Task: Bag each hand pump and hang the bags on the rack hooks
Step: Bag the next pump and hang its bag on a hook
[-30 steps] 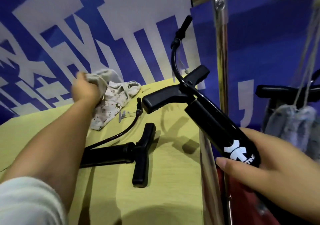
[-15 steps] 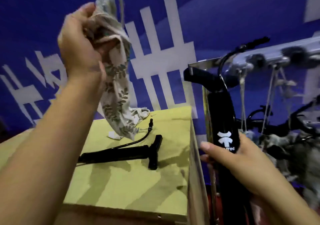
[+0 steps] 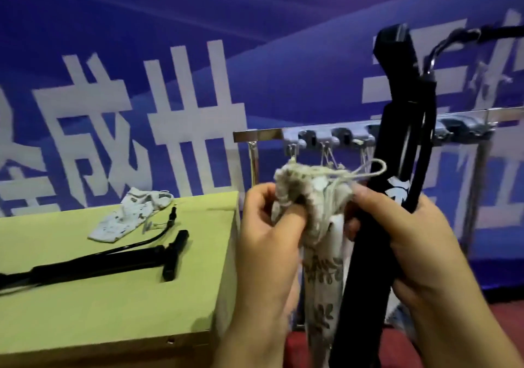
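fingers (image 3: 286, 220) now bunch bag (image 3: 320, 254) beside pump (image 3: 371, 254).

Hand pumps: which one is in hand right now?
The upright pump gripped by the right hand, beside the bag. The other pump lies flat on the green table, untouched.

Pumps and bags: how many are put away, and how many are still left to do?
Strings already hang from the rack hooks, so some bags seem done; how many is hidden. Now the right hand grips a black pump upright while both it and the left hand work at the mouth of a leaf-print bag. Left: one more pump and one bag lying on the yellow table.
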